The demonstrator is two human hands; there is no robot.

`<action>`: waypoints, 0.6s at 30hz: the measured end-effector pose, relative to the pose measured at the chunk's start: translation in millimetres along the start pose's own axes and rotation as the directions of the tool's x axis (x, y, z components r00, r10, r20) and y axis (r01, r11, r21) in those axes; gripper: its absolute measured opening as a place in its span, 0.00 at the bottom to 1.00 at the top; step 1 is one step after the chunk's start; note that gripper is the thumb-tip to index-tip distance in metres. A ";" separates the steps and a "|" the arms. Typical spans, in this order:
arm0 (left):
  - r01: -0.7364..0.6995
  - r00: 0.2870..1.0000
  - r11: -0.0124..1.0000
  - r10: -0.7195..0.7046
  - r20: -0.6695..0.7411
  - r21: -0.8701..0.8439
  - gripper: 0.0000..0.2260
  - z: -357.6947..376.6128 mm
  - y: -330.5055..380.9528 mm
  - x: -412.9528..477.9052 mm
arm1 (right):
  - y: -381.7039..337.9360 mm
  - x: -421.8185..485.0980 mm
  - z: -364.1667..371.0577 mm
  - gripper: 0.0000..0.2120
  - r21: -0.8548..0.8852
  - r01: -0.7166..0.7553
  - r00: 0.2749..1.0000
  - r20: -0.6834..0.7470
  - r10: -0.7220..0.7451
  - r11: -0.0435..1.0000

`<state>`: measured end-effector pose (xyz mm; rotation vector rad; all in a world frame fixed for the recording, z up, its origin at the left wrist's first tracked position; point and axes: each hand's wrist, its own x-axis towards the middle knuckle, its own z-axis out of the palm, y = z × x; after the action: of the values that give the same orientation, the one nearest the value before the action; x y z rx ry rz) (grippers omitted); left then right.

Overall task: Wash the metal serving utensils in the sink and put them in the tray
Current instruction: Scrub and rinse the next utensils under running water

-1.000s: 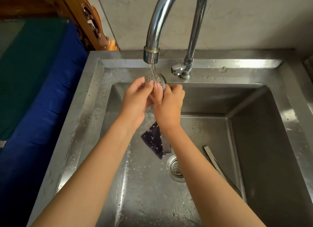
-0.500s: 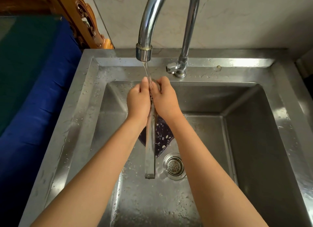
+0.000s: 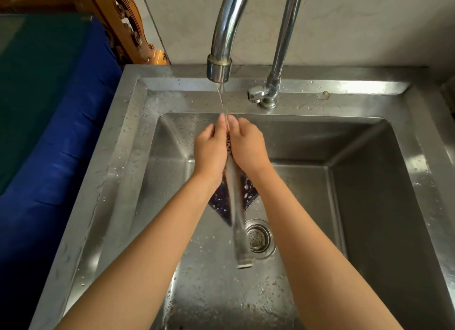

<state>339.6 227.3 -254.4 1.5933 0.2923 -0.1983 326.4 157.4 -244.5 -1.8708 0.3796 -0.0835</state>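
Steel sink (image 3: 128,142) fills the view, its rim and basin spotted with water drops. My two hands meet over the far half of the basin, palms facing each other. My left hand (image 3: 210,148) and right hand (image 3: 247,146) both clasp the head of a metal utensil (image 3: 236,219) between them, fingers curled round it and fingertips pointing away from me. A strip of the perforated head shows in the gap between my palms. The utensil's flat handle runs from my wrists back toward me, between my forearms and above the basin floor. It is blurred, and its squared end hangs a little nearer me than the drain.

A thin stream of water (image 3: 222,98) falls from the tap (image 3: 221,46), just beyond and above my fingertips, and lands where they meet. The tap's base (image 3: 264,95) stands on the rim beyond my right hand.

Under my wrists a dark speckled piece (image 3: 219,199), cloth or pad I cannot tell, lies on the basin floor, partly hidden by the handle. The round drain (image 3: 258,238) sits just right of the handle, nearer me than my hands.

Left of my left arm, past the rim, lies blue fabric (image 3: 56,157) with a green surface (image 3: 37,71) beyond it. Carved wood (image 3: 123,27) stands left of the tap against a pale wall (image 3: 369,22).
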 end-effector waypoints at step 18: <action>-0.016 1.000 0.999 0.016 -0.012 0.045 0.16 -9.5 4.5 -5.1 | 9.7 -10.8 18.6 0.16 0.051 0.025 0.995 -0.099 -0.020 0.998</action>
<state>335.6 236.4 -248.1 1.6409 0.2859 -0.1840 318.7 174.9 -258.4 -1.8242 0.4200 -0.1999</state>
